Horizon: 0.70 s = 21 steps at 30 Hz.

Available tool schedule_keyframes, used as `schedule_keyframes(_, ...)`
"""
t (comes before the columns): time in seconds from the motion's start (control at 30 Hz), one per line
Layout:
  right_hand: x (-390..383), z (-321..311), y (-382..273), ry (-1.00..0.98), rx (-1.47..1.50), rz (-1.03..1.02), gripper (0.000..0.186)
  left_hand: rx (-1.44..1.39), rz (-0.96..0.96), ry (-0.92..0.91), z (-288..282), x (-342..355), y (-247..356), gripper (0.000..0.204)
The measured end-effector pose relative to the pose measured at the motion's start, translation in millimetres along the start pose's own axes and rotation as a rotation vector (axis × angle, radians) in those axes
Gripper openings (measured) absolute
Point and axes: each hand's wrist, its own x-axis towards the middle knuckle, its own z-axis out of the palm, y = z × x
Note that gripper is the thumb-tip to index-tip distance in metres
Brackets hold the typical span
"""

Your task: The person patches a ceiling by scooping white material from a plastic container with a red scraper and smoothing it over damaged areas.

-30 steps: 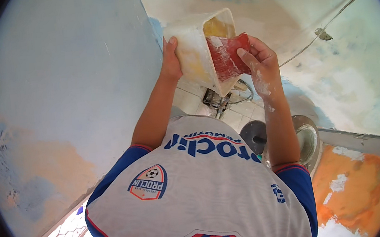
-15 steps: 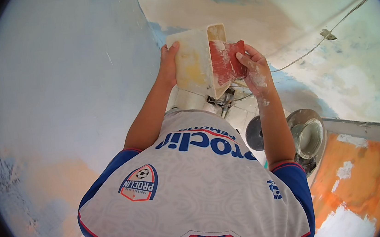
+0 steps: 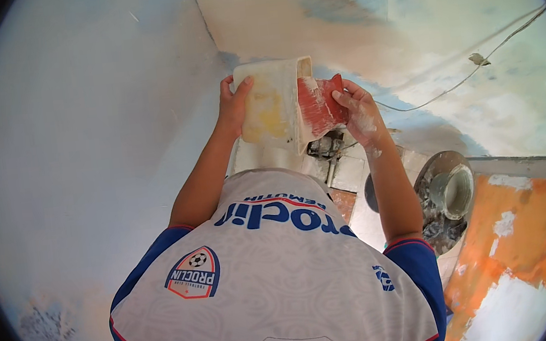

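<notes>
A cream plastic tub (image 3: 265, 108) with yellow stains is tipped on its side in front of my chest, its mouth toward the right. My left hand (image 3: 233, 108) grips it, thumb on the near face and fingers behind. From the right, my right hand (image 3: 361, 113) pinches a red flat spreader (image 3: 323, 106) by its outer edge, thumb on top. Whitish paste streaks the spreader, whose inner end lies at the tub's mouth. White smears mark my right hand and wrist. What the tub holds is hidden.
Pale, patchy walls (image 3: 101, 122) meet in a corner ahead. A thin cable (image 3: 438, 94) runs along the right wall. On the floor are a bucket (image 3: 456, 192) on a dirty round tray, an orange, white-smeared surface (image 3: 531, 223) and dark clutter (image 3: 325, 146).
The tub, the spreader and both hands sit slightly lower and further left in the picture. The whole view has shifted a little. Both grips stay the same.
</notes>
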Motion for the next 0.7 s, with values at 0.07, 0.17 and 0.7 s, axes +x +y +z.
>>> schedule_keyframes(0.07, 6, 5, 4, 0.012, -0.013, 0.015, 0.035, 0.026, -0.014, -0.004, -15, 5, 1, 0.076)
schedule_keyframes(0.17, 10, 11, 11, -0.005, 0.014, 0.078, 0.036, -0.017, 0.006, -0.005, -37, 6, -2, 0.077)
schedule_keyframes(0.7, 31, 41, 51, -0.157, 0.520, -0.078, 0.037, -0.341, -0.338, -0.120, -89, -2, -14, 0.072)
